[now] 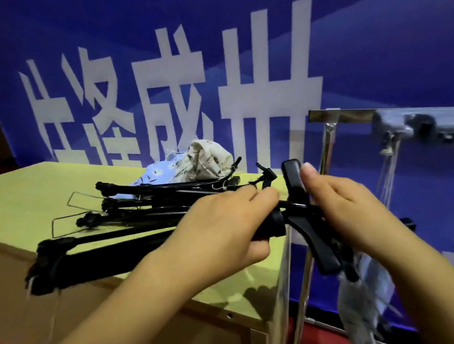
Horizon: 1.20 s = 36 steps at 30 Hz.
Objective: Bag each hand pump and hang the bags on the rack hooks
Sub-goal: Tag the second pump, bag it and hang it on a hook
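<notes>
Pump in hand: a black hand pump point(273, 226) is held above the right end of the table point(9, 201), near the front corner, its T-handle point(303, 212) pointing toward the rack.
Left hand: the left hand point(215, 223) grips the pump barrel, fingers curled over it and thumb under.
Right hand: the right hand point(350, 208) is closed on the T-handle, with the thumb up beside the top wing; a grey-blue bag point(357, 303) hangs below this hand, but how it is held is hidden.
Other pumps: more black pumps point(122, 211) lie in a pile on the table, some with thin wire foot loops sticking out to the left.
Spare bags: floral cloth bags point(202, 161) lie bunched behind the pile.
Rack: the metal rack point(345, 115) stands just right of the table; strings hang from one hook point(389, 148).
Handling, pump: probably stiff and light, smooth plastic, so a little slippery; the barrel is the best place to hold, since the handle may slide out on its rod.
Handling, bag: soft and limp; I think it needs opening at the mouth and lifting by its drawstring.
</notes>
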Tool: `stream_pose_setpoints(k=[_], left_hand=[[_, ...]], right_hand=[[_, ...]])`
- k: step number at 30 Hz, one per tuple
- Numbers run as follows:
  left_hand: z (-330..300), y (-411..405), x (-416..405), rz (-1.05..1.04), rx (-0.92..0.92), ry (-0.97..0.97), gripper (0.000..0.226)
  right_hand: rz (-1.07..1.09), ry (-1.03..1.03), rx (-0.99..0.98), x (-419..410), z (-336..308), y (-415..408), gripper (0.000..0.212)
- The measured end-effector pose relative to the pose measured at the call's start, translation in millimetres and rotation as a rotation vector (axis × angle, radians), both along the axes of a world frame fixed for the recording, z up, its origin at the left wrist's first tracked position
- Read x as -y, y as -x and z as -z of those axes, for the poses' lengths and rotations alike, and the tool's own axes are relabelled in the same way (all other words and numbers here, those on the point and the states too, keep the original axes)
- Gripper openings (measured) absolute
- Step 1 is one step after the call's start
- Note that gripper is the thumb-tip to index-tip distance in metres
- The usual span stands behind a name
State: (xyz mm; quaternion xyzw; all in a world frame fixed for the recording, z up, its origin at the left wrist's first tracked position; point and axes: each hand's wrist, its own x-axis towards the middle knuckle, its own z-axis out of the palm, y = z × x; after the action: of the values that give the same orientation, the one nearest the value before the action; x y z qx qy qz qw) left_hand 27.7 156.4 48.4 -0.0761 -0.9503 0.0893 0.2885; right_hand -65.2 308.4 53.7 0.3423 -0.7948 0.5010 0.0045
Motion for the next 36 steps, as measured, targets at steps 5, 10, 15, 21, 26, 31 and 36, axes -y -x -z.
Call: stream_pose_setpoints(k=[5,10,15,21,26,31,36], left_hand=[[3,-22,-34,-0.016,0.034,-0.302,0.029],[22,-41,-71,0.08,0.048,-0.888,0.032],[34,-49,-93,0.326,0.171,-1.24,0.06],[41,-37,-102,0.689,0.254,-1.528,0.039],[42,-21,-114,0.839,0.291,-1.684,0.032],[44,-12,-120,0.993,0.378,-1.762,0.026],[45,-3,-123,1.031,0.299,-1.831,0.037]], right_hand=[[0.101,0.08,-0.36,-32,-17,-8,0.054],[-0.165,0.204,-0.301,-53,-33,-25,0.032],[-0.316,0.161,-0.085,-77,-39,-26,0.022],[-0.205,-0.061,-0.225,-93,-63,-32,0.022],[-0.056,-0.326,-0.521,-103,-75,-29,0.033],[-0.264,-0.374,-0.167,-131,-86,-13,0.035],[-0.385,-0.223,0.094,-160,-78,2,0.018]])
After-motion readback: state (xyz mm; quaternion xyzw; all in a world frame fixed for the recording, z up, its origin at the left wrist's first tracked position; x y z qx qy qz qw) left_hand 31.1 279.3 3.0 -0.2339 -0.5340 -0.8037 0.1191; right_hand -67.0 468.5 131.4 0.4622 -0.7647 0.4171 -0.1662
